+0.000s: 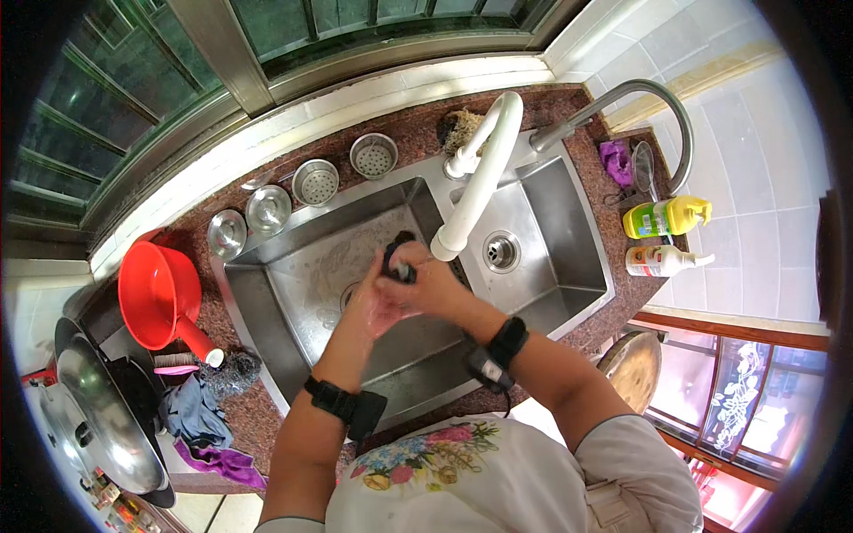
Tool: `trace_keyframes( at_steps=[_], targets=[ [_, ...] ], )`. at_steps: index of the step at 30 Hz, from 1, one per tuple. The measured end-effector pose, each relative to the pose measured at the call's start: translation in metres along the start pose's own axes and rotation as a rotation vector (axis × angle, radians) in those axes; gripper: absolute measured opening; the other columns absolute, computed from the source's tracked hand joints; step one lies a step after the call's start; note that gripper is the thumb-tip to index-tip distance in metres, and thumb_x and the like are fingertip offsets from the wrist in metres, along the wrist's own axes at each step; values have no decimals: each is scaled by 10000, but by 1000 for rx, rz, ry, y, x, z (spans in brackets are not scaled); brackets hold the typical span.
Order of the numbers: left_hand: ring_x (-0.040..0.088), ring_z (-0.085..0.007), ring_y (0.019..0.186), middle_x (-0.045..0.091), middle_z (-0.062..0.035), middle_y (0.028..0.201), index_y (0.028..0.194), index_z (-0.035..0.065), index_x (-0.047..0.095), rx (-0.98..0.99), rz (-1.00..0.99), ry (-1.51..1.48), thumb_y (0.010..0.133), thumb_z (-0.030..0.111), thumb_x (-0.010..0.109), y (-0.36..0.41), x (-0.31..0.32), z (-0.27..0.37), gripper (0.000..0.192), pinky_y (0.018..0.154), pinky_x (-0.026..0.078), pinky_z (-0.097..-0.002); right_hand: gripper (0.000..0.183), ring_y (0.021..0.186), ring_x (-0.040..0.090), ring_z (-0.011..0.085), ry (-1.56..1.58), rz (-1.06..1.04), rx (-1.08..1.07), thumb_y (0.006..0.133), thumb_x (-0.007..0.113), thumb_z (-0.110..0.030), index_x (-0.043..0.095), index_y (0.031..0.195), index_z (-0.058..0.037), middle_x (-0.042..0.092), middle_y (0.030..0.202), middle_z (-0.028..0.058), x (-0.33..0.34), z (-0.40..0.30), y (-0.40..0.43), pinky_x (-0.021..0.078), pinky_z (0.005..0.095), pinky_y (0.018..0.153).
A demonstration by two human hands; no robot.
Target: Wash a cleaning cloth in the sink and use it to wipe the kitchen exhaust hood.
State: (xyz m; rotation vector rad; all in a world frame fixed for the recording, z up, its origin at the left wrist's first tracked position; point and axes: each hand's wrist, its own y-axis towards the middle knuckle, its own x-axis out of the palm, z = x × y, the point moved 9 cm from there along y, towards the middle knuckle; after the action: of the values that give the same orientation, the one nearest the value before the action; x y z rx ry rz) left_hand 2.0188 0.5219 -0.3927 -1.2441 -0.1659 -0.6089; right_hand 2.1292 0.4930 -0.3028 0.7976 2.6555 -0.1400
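Over the larger left basin of a stainless steel double sink, my left hand and my right hand meet, palms close together. A small dark object, its kind unclear, is held at the fingers of my right hand, with my left fingertips beside it. Both hands look wet. The white faucet spout ends just above and right of my right hand. Black straps with small devices are around both wrists. The basin floor under my hands is partly hidden.
Steel strainer cups and round lids line the back rim. On the left are a red plastic dipper, cloths and a lidded wok. Yellow and white pump bottles stand right, near a curved metal faucet.
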Motion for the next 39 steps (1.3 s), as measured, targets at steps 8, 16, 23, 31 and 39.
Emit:
trace_keyframes(
  at_steps=[8, 16, 23, 31, 39],
  targets=[
    [591, -231, 926, 601, -98, 1022, 1098, 51, 529, 17, -215, -473, 931, 372, 412, 9, 55, -1, 381, 784, 493, -366, 235, 704, 572, 307, -344, 197, 13, 780, 644, -229, 524, 847, -39, 564, 767, 120, -3, -12, 4, 456, 394, 696],
    [558, -271, 1027, 553, -86, 1131, 1145, 101, 483, -31, -374, -542, 920, 485, 363, 39, 27, -5, 460, 837, 479, -431, 282, 779, 568, 326, -221, -68, -48, 772, 639, -240, 523, 1006, -134, 565, 865, 140, 23, -40, 0, 469, 408, 679],
    [522, -308, 1092, 532, -145, 1191, 1254, 106, 451, -105, -275, -492, 917, 388, 402, 17, 38, -13, 442, 923, 417, -449, 201, 823, 566, 288, -197, 11, 16, 747, 670, -135, 559, 901, -69, 553, 879, 110, 2, -26, 6, 456, 370, 698],
    [570, -261, 960, 578, -130, 1060, 1124, 27, 523, -38, -645, -634, 901, 277, 475, 37, 31, -12, 338, 849, 458, -365, 179, 760, 587, 314, -167, -71, -245, 745, 670, -186, 579, 839, -65, 600, 852, 134, 23, -57, -13, 464, 391, 684],
    [581, -234, 965, 578, -111, 1065, 1126, 38, 512, 230, -423, -345, 915, 328, 441, 34, 32, 12, 366, 845, 481, -377, 208, 861, 506, 321, -133, -23, -221, 751, 673, -153, 503, 787, -39, 521, 891, 142, 10, -65, -1, 417, 379, 772]
  ],
)
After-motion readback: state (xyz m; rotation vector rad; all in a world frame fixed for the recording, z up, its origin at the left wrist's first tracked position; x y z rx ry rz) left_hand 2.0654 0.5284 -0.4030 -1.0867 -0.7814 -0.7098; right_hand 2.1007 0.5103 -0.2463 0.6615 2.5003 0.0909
